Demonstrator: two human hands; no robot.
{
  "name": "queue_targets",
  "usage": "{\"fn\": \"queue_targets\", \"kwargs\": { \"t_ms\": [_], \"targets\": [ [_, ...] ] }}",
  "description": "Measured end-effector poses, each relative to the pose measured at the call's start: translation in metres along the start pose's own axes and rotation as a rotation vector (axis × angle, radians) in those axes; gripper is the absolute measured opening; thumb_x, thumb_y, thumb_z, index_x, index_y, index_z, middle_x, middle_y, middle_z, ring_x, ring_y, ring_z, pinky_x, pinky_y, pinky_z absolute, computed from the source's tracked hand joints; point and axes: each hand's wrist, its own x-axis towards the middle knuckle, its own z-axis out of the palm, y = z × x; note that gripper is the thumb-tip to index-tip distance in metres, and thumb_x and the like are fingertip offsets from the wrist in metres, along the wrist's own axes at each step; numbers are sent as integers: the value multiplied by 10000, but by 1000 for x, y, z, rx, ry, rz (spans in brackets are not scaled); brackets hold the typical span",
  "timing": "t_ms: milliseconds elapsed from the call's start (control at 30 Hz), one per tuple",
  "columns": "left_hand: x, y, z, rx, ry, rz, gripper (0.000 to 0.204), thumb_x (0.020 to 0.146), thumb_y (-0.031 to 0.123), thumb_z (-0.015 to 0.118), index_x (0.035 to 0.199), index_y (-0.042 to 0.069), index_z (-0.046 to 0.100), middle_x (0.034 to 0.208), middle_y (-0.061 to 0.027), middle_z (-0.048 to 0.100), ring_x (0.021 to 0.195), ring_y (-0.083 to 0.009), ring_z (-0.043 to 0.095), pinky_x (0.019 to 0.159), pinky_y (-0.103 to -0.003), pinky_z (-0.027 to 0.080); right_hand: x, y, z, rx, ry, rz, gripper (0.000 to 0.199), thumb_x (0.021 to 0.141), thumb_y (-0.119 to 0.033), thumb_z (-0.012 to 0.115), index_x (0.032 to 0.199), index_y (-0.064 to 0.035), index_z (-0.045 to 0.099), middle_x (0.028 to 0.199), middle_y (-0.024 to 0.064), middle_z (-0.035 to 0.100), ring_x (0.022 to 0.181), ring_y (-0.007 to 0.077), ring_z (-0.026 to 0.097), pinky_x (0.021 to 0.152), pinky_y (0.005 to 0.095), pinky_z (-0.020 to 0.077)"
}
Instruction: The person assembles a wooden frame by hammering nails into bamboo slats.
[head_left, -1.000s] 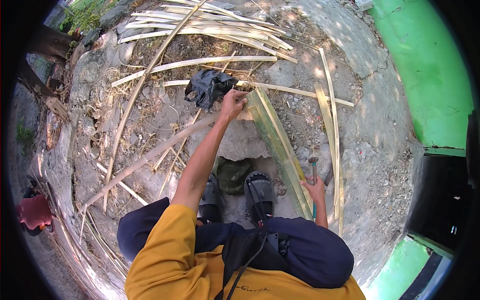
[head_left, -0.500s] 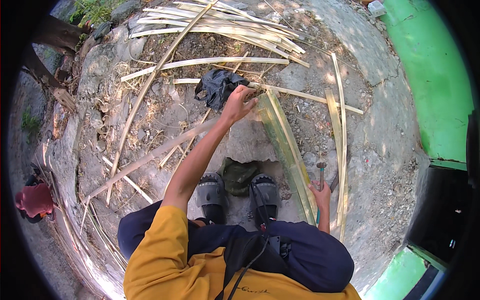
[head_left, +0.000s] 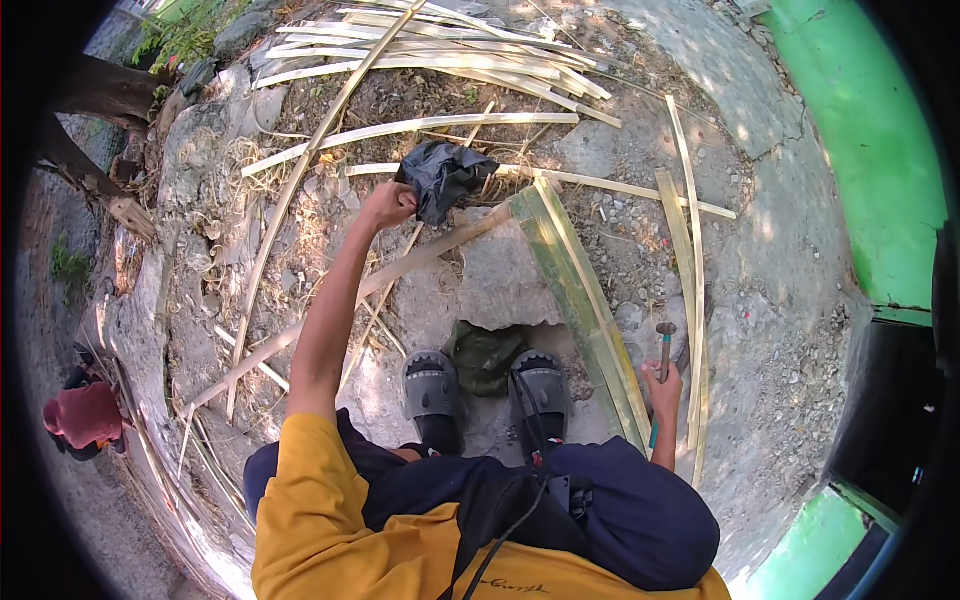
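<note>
My left hand is closed at the left edge of a crumpled black plastic bag, its fingers pinching the bag. The bag lies on the ground in front of my feet. In my right hand is a hammer, its head pointing away from me and a green grip showing below the fist. Between my right foot and that hand lie greenish split bamboo pieces, with a pale bamboo strip along them. A long flat wooden strip runs from the lower left toward their far end.
Many pale bamboo strips are piled at the far side. Two more strips lie right of the hammer. A dark green cloth-like thing sits in a hollow between my sandals. A green wall stands right; a person is far left.
My left hand has moved left from the far end of the bamboo pieces to the bag's left edge and closed on it. My right hand, still holding the hammer, has shifted slightly right.
</note>
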Motion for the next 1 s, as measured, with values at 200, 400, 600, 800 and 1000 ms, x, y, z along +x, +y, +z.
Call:
{"fn": "queue_targets", "kwargs": {
  "t_ms": [200,400,600,800,1000],
  "targets": [
    [35,24,32,-173,323,-255,371,1029,349,647,1000,-2,765,826,-149,757,729,-230,697,708,-384,546,1,2,0,38,2,33,286,910,-183,815,916,-57,558,1068,119,793,780,150,645,696,332,505],
    [76,8,43,-381,318,-52,262,961,193,622,1034,-54,671,913,-298,695,870,-445,703,816,-482,541,-5,0,-1,43,28,22,266,922,-156,791,912,-42,552,1070,144,795,908,185,725,787,345,549],
    [93,14,34,-68,425,-69,213,751,2,643,955,-30,693,992,-296,713,974,-479,695,859,-531,555,-6,1,-3,6,40,23,257,918,-154,787,915,-29,561,1043,162,795,947,236,745,841,375,559],
    [102,15,46,152,418,-22,70,825,-19,594,841,-18,662,939,-288,711,952,-473,710,845,-528,577,-5,6,-6,-3,32,67,241,918,-167,781,910,-23,589,1032,152,796,952,238,744,865,368,554],
    [110,31,50,306,416,-120,145,928,55,578,861,-11,688,922,-282,717,917,-447,735,779,-525,599,-4,7,-6,6,33,73,233,919,-165,781,914,-21,598,1028,148,797,942,241,745,858,369,556]
  ]
}}
